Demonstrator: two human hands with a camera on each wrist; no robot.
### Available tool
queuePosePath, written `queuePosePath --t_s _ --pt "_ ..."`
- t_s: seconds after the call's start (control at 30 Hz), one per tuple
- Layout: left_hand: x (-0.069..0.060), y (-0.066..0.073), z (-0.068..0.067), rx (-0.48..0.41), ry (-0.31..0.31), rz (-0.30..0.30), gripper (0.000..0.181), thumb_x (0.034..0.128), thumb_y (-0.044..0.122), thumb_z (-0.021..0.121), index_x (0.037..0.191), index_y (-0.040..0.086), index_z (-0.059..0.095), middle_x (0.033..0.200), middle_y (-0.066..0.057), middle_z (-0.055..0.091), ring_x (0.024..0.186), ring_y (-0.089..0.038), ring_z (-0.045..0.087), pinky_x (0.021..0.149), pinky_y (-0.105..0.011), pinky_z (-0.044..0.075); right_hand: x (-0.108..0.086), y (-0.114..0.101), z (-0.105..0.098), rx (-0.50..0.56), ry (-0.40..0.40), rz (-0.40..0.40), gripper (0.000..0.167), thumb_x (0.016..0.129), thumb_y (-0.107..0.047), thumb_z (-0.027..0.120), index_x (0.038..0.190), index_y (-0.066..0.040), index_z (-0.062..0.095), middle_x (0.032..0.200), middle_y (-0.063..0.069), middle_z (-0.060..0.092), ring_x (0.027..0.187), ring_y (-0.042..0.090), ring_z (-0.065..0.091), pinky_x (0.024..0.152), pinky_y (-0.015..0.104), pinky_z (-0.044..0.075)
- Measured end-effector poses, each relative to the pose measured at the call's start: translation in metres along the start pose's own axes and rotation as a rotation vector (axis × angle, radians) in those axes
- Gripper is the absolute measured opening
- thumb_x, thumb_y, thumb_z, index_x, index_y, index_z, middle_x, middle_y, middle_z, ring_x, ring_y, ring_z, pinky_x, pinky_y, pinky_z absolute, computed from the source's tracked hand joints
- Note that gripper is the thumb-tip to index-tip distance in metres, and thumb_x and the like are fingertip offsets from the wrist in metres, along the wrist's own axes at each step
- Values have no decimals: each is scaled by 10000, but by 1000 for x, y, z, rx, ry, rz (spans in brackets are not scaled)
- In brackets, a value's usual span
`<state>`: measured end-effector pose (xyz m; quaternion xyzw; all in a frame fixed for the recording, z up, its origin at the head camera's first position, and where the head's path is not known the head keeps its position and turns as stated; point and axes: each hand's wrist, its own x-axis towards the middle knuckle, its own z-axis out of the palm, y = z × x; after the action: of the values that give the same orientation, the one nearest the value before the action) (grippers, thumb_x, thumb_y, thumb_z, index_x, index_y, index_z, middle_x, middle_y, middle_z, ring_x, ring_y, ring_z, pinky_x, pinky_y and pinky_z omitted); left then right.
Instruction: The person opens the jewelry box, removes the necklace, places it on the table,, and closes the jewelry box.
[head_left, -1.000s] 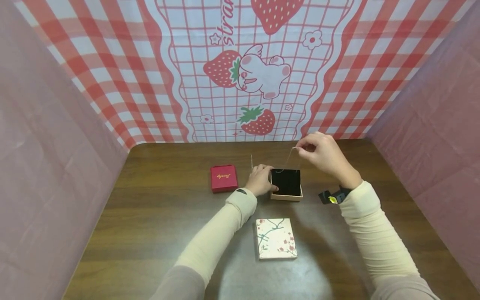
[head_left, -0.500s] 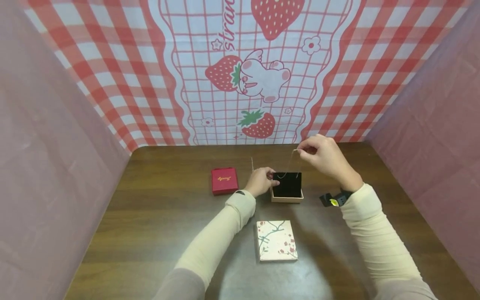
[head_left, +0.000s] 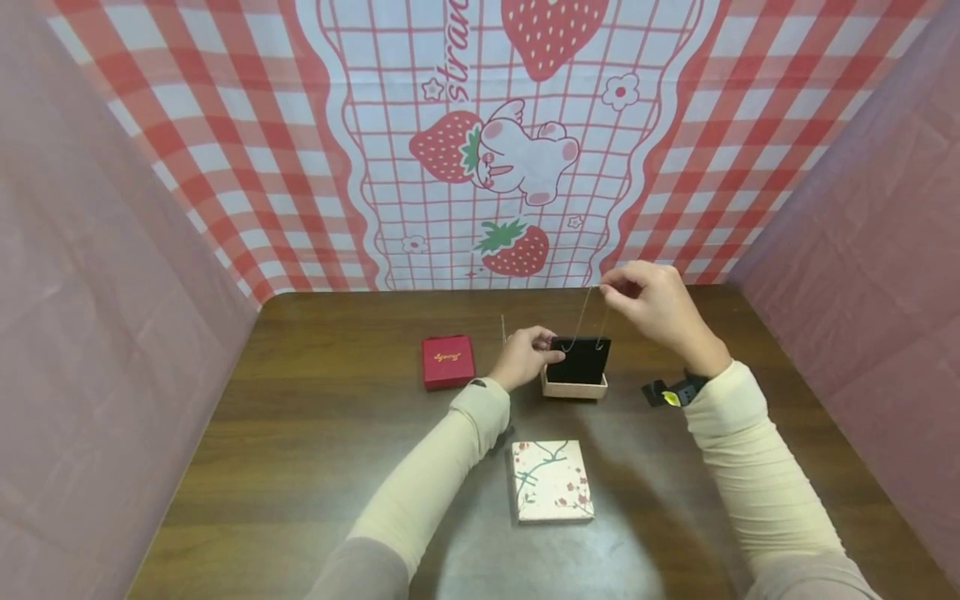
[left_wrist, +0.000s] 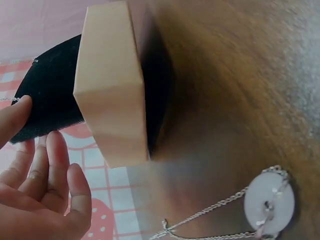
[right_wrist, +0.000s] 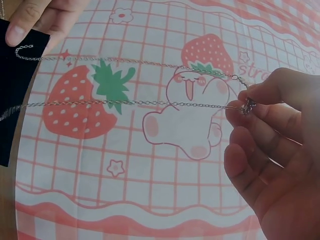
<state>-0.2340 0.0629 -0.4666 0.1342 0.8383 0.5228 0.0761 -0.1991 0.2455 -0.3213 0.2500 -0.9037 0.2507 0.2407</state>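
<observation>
My left hand [head_left: 522, 356] pinches the left edge of a black jewellery pad [head_left: 587, 363], thumb on its front and fingers behind. The pad stands tilted up in a small tan open box [head_left: 573, 390]; in the left wrist view the box's outer wall [left_wrist: 112, 85] hides its lower part. Above and to the right, my right hand [head_left: 651, 302] pinches the top of a fine silver necklace chain [right_wrist: 150, 103] between thumb and fingertips. Two strands of it run taut down to the pad's upper edge, through slits there. What hangs behind the pad is hidden.
A second silver necklace with a white disc pendant [left_wrist: 270, 204] lies on the wooden table, left of the box. A red gift box [head_left: 447, 362] sits farther left. Nearer the person lies a white lid with a blossom print [head_left: 553, 483]. A strawberry-print cloth [head_left: 517, 150] hangs behind.
The black pad has risen from lying nearly flat in the box to standing tilted up. The left hand moved up its edge; the right hand rose slightly with the chain, which is straighter now.
</observation>
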Motion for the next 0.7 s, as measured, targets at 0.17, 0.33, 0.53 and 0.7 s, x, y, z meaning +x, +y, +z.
queuePosePath --t_s 0.17,0.33,0.53,0.7 --pt "0 3 -2 -29 36 46 304 845 177 757 1108 46 678 1068 -120 716 1000 -213 666 868 -254 536 1 -1 -4 19 39 -13 50 846 -17 696 872 -18 739 792 103 708 674 103 517 622 74 365" --pt "1 6 -4 -88 54 66 327 845 154 753 1124 7 668 1075 -152 722 1012 -258 673 876 -272 541 1 -1 -7 16 61 -13 52 835 -12 707 876 -9 738 786 115 700 663 94 490 606 83 354" --pt "-3 10 -8 -142 58 34 350 858 145 737 1151 -28 655 1100 -180 713 1039 -287 663 901 -304 546 1 0 -11 0 89 6 58 844 -18 693 880 1 733 762 113 685 653 87 472 595 95 361" --pt "-6 8 -10 -151 53 8 355 869 163 728 1161 -26 657 1109 -181 703 1046 -283 655 890 -315 550 1 3 -13 24 133 9 52 841 -4 685 873 4 727 761 121 683 643 36 446 592 87 353"
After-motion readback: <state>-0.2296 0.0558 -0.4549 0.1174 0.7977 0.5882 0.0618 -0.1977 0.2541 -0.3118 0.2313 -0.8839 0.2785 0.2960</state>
